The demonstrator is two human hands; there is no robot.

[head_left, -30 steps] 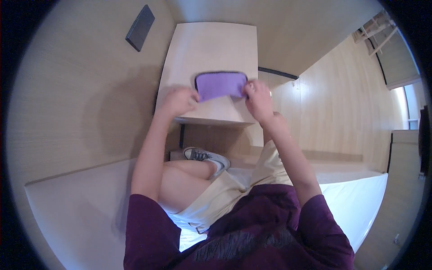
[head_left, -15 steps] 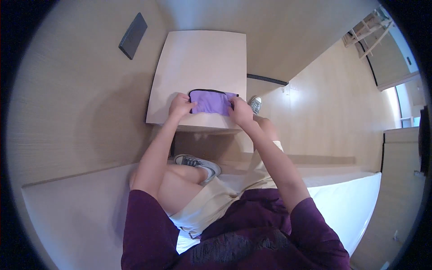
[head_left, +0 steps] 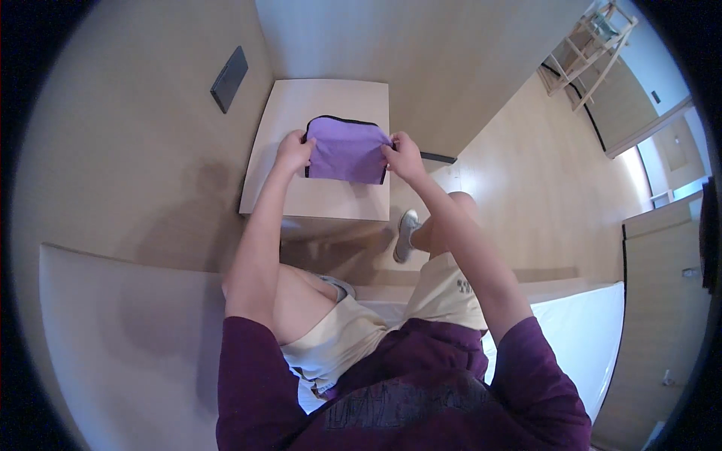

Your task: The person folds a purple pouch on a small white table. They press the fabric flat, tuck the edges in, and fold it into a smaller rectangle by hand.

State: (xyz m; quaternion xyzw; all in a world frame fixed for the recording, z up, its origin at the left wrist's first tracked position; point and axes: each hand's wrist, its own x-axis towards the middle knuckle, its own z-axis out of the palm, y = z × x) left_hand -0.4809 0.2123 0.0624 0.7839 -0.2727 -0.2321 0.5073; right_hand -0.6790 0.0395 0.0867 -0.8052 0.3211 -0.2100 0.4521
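A purple cloth [head_left: 347, 152] with black edging is stretched between my two hands, above the pale top of a small cabinet [head_left: 331, 98]. My left hand [head_left: 294, 152] pinches its left side, thumb on the near face. On the opposite side, my right hand [head_left: 404, 156] grips the upper right part of the cloth, just past the cabinet's right edge. The lower edge hangs down fairly straight, with a faint shadow below it on the cabinet top. Fingers behind the cloth are hidden.
A dark rectangular panel [head_left: 229, 80] is on the wall at left. My legs bend before the cabinet, with a grey shoe [head_left: 407, 236] on the floor to its right. White bedding [head_left: 579, 338] lies at my right. A wooden rack [head_left: 590, 56] stands at the far right.
Both hands have raised the purple cloth from the cabinet top and spread it, so more of its face shows. My right foot has drawn nearer to me. The view has shifted.
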